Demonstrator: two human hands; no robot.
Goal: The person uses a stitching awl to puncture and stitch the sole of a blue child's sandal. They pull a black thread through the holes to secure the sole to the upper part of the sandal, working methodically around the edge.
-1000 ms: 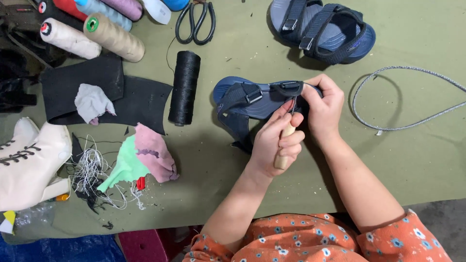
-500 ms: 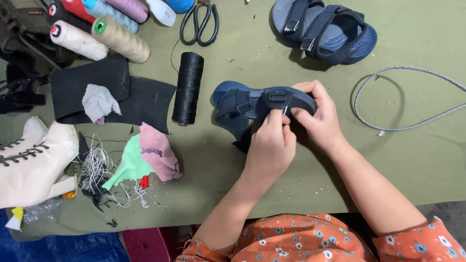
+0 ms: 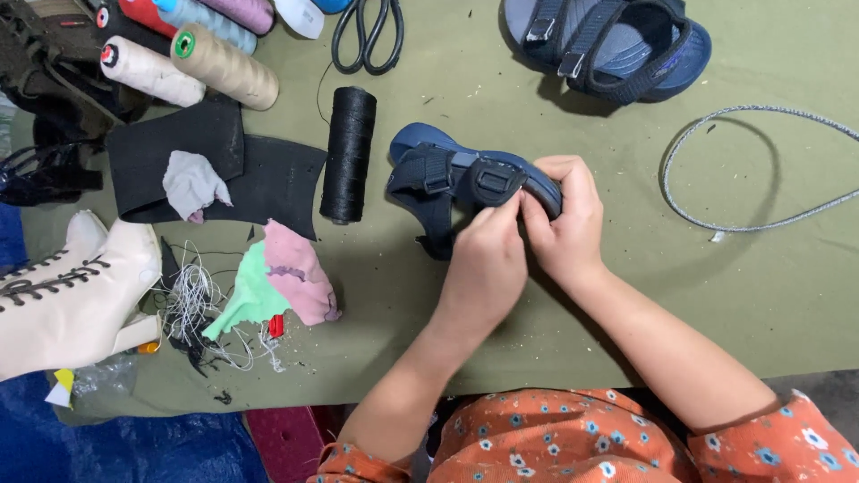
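Both hands closed on the blue sandal (image 3: 438, 174), which lies on its side on the olive worktop (image 3: 626, 295), just right of the black thread spool (image 3: 349, 152). Left hand (image 3: 488, 268) curled tight, fingertips pressed at the strap buckle; whether a tool sits inside that fist cannot be told. Right hand (image 3: 559, 219) wraps the heel end, thumb on the strap beside the left fingers. The hands touch each other over the buckle. Second sandal (image 3: 608, 40) well beyond the first, up and right. Scissors (image 3: 367, 36) beyond the spool. Grey cord (image 3: 761, 170) looped to the right of the held sandal, apart from it. Cloth scraps and thread tangle (image 3: 259, 291) lie left of it, white boot (image 3: 72, 295) further left. Risk, as I judge it: fingers crowd the same small spot, so a slip there could nip or prick a fingertip; the sandal, held on edge, could twist out of the grip.
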